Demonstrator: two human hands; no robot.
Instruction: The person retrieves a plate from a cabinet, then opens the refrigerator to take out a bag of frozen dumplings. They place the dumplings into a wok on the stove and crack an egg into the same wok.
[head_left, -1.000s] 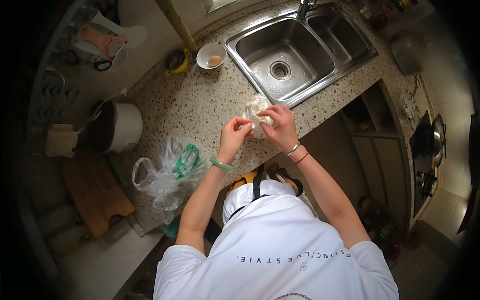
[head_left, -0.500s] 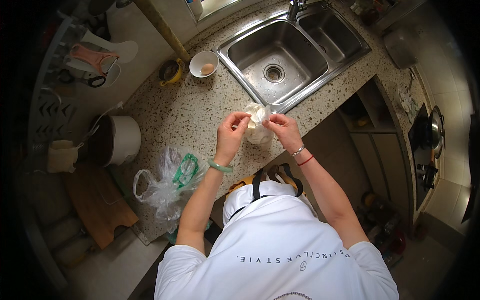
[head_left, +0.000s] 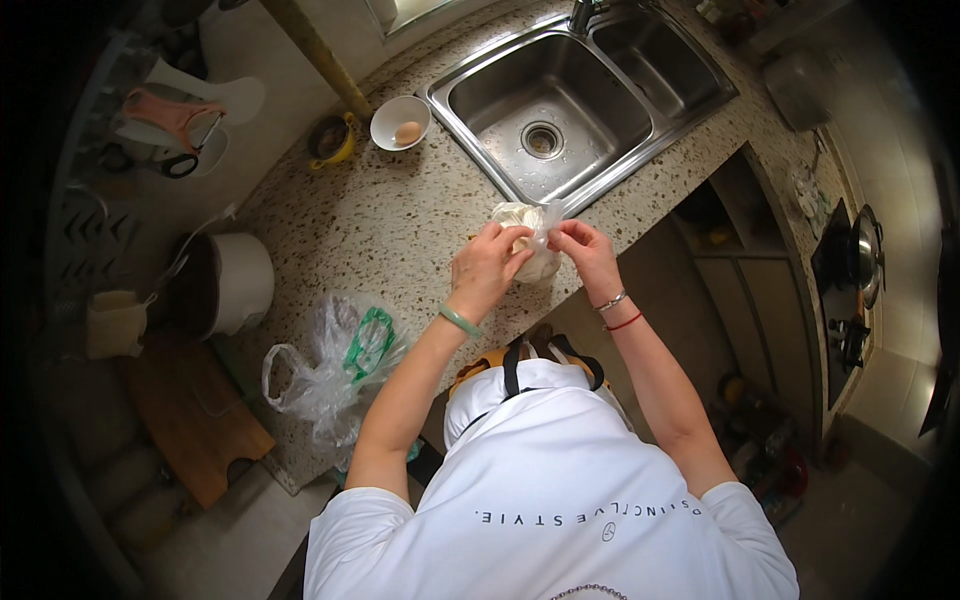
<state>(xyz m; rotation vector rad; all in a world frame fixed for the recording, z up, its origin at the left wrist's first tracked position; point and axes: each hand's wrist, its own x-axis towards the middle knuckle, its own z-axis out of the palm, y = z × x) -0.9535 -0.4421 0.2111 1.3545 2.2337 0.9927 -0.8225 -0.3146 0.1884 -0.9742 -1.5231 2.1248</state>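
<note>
A clear plastic bag (head_left: pixel 541 266) with something whitish inside stands on the speckled counter, just in front of the sink. What fills it I cannot make out. My left hand (head_left: pixel 484 266), above a green bangle, has its fingers pinched at the left side of the bag's neck. From the other side my right hand (head_left: pixel 588 258) pinches the gathered, see-through top of the same bag. Both hands are closed on the plastic, close together.
Crumpled clear bags with a green tie (head_left: pixel 345 365) lie left of my left forearm. Toward the back are a white bowl (head_left: pixel 388 128) holding an egg (head_left: pixel 407 132), a yellow cup (head_left: pixel 331 141) and the steel sink (head_left: pixel 590 200). A white rice cooker (head_left: pixel 243 283) and a wooden board (head_left: pixel 190 430) are far left.
My left hand has shifted right, closer to the right hand at the bag's neck. The right hand has moved slightly right, and the bag's top is drawn that way.
</note>
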